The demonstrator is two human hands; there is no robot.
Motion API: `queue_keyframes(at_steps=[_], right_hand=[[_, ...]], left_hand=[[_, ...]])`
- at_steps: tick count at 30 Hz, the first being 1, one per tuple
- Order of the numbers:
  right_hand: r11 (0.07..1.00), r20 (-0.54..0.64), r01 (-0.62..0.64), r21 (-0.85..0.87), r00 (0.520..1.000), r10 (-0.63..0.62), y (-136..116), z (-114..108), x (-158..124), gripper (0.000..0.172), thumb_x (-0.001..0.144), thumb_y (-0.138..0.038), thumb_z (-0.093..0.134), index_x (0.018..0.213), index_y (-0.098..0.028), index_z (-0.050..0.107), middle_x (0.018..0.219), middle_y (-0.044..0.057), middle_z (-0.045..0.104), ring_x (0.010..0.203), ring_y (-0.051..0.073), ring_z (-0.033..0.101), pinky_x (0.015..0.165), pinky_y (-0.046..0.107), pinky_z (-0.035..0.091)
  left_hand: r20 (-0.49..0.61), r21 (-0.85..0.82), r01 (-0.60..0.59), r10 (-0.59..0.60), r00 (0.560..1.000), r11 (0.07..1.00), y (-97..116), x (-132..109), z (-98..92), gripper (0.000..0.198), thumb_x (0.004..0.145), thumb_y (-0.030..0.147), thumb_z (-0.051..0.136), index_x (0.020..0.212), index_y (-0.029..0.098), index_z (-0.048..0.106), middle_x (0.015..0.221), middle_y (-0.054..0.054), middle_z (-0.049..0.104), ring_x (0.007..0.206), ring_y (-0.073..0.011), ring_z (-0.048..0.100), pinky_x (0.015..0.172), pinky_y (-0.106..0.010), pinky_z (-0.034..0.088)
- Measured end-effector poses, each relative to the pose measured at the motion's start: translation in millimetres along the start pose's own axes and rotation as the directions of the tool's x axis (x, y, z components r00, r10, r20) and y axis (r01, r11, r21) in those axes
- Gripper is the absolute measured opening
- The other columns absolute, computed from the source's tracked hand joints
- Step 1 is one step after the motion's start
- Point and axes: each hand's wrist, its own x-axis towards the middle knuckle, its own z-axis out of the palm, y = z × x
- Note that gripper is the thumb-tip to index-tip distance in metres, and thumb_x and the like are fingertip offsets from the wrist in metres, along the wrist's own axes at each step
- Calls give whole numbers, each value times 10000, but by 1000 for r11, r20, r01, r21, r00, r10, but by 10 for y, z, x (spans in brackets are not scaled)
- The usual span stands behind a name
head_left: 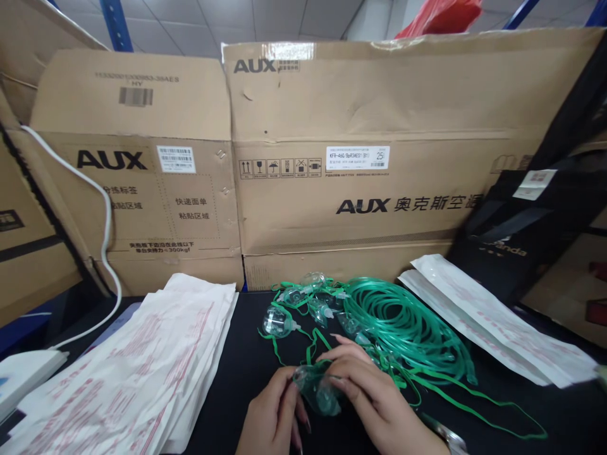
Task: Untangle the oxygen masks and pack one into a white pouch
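Both hands meet at the bottom centre over a black table top [237, 373]. My left hand [275, 417] and my right hand [374, 398] are closed together on a clear green oxygen mask [320, 392] with a green elastic strap. Just behind lie several more clear masks [279, 321] tangled with green straps. To their right sits a big coil of green tubing [408, 322], with strands trailing toward the right front.
A thick stack of white paper pouches with red print [142, 360] lies at the left. Two more pouches [484, 316] lie at the right. Large AUX cardboard boxes [341, 177] wall off the back. A black bag [531, 234] leans at right, a white cable [107, 240] at left.
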Motion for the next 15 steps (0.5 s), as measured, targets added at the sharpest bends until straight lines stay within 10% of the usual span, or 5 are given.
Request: queue_keyframes(at_steps=[5, 15], right_hand=[[991, 53, -61, 116, 997, 56, -37, 28, -13, 192, 897, -217, 415, 818, -204, 590, 807, 26, 634, 969, 169, 549, 1042, 421, 279], [994, 86, -93, -63, 992, 98, -3, 75, -20, 140, 879, -204, 454, 841, -194, 587, 747, 7, 574, 758, 137, 549, 1020, 406, 282]], left_hand=[[-135, -82, -44, 33, 990, 996, 9, -35, 38, 383, 844, 524, 334, 910, 176, 478, 493, 71, 492, 316, -54, 429, 341, -144, 290], [55, 19, -15, 13, 998, 1000, -17, -23, 19, 352, 841, 489, 365, 825, 180, 532, 542, 47, 503, 324, -54, 441, 334, -137, 323]])
